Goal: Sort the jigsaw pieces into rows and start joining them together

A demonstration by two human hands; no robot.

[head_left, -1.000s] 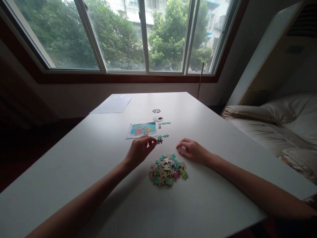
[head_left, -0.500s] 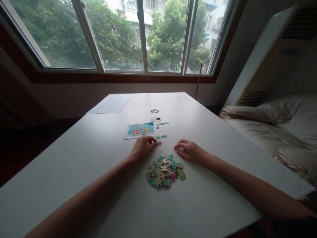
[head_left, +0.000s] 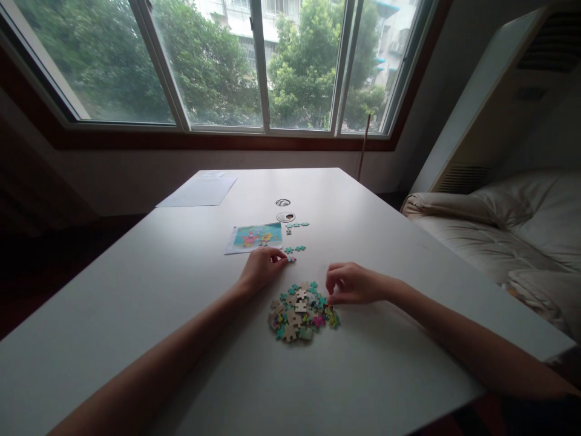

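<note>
My left hand [head_left: 264,264] rests on the white table with its fingers pinched at the edge of a small pink and teal puzzle piece [head_left: 292,260]. A heap of jigsaw pieces [head_left: 299,315], teal, pink, yellow and bare cardboard brown, lies nearer to me. At the heap's right edge is my right hand [head_left: 356,283], fingers bent and a gap showing between them and the thumb. Its lowest fingertip touches or nearly touches the pieces; I see nothing held in it. Beyond my left fingers lie a few teal pieces [head_left: 295,249] and a picture card of two cartoon figures [head_left: 254,237].
Farther off, more teal pieces [head_left: 297,225] form a short row. Two round black-and-white marks [head_left: 285,217] sit behind them. A sheet of paper [head_left: 197,191] lies at the table's far left. A pale sofa [head_left: 481,224] stands to the right, a window [head_left: 218,72] ahead.
My right hand has moved toward me and down to the heap's right edge, its fingers curling more. My left hand stays at the pink and teal piece.
</note>
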